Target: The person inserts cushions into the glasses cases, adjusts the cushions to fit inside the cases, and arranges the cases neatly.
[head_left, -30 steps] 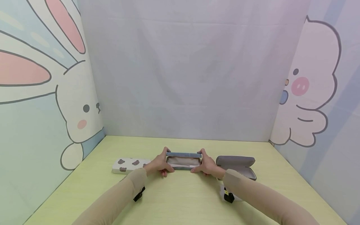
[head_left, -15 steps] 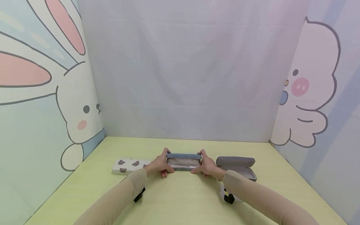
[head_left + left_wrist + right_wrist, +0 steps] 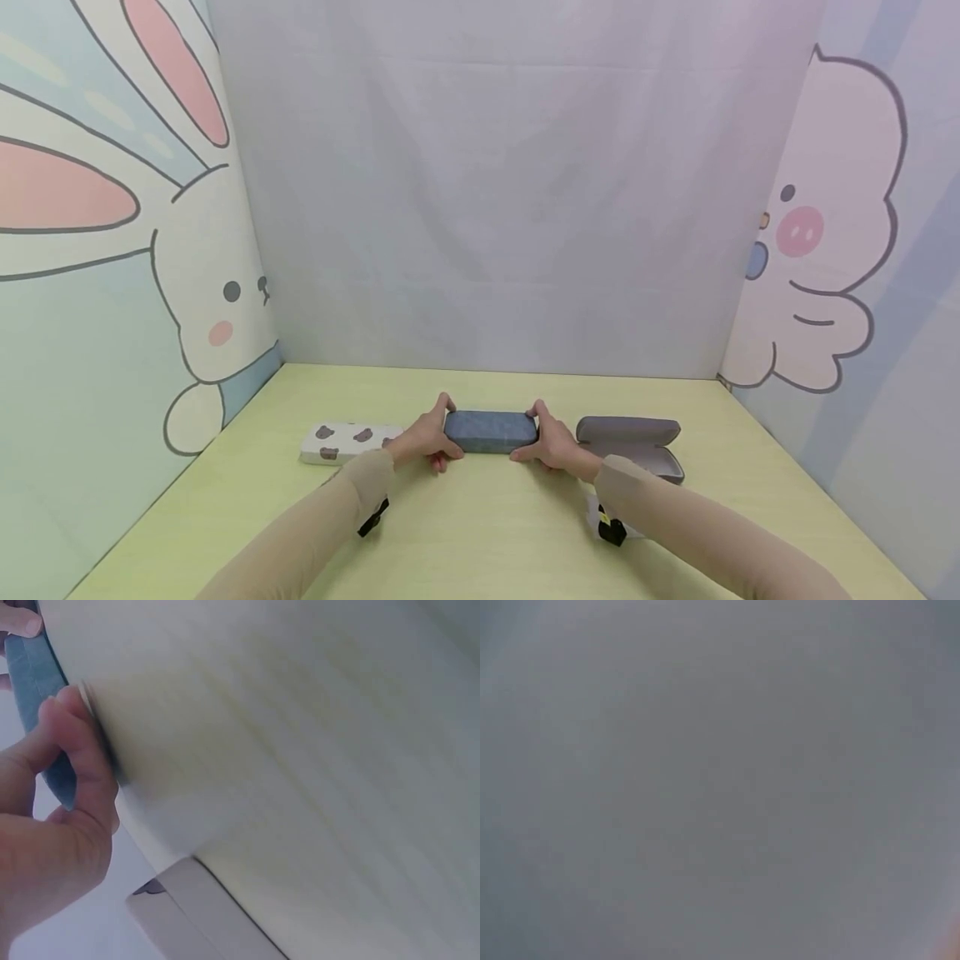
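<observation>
A blue glasses case (image 3: 491,432) lies on the table with its lid down, its lining out of sight. My left hand (image 3: 429,433) grips its left end, thumb at the near edge and index finger at the back edge. The opposite end is held the same way by my right hand (image 3: 553,440). In the left wrist view, the left hand (image 3: 67,817) curls at one end of the blue case (image 3: 34,679), with fingers (image 3: 26,621) of the other hand at the top left corner. The right wrist view is a grey blur.
A white case with brown bear prints (image 3: 345,443) lies left, partly behind the left hand. To the right stands an open grey glasses case (image 3: 630,433), partly covered by the right arm. A pale item with black patches (image 3: 611,527) shows beneath the right sleeve.
The blue case's lid has come down: its pale lining showed in both earlier frames and is now covered. Both hands have stayed at its ends.
</observation>
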`<action>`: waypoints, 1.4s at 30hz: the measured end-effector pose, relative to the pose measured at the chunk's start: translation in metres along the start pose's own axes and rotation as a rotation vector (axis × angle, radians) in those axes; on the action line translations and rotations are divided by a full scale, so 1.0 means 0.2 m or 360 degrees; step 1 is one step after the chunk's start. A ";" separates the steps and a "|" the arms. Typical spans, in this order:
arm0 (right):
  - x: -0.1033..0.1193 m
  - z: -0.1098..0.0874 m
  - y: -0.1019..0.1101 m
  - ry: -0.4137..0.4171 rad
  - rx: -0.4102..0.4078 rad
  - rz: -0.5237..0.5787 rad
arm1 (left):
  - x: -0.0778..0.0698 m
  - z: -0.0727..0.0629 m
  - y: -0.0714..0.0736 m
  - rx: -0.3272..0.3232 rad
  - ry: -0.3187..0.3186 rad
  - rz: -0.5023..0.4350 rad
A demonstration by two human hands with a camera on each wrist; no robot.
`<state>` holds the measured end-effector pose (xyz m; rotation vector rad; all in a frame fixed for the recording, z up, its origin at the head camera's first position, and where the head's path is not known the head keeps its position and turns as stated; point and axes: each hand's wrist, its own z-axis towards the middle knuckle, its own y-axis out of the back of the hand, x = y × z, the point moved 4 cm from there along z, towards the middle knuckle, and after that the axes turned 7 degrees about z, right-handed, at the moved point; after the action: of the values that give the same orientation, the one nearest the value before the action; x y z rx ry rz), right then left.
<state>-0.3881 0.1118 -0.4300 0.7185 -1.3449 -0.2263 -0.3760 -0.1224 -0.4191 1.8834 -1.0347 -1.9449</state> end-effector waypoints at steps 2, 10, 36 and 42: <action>0.00 0.00 0.00 0.0010 0.0001 -0.0002 | 0.00 0.00 0.00 0.0000 0.0002 0.0004; 0.04 -0.02 0.02 0.0030 -0.0019 -0.0062 | -0.02 -0.01 -0.01 0.0019 0.0007 0.0112; -0.08 -0.62 0.67 -0.0110 0.0225 0.0849 | -0.40 -0.24 -0.54 0.1080 0.0030 -0.1157; -0.31 -0.78 0.76 -0.0266 0.0406 0.0960 | -0.45 -0.26 -0.69 0.1102 0.0079 -0.1275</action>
<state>-0.2949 0.3148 -0.3973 0.4786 -1.7063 0.3804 -0.2729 0.0154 -0.4311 3.0916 -1.1426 -2.0209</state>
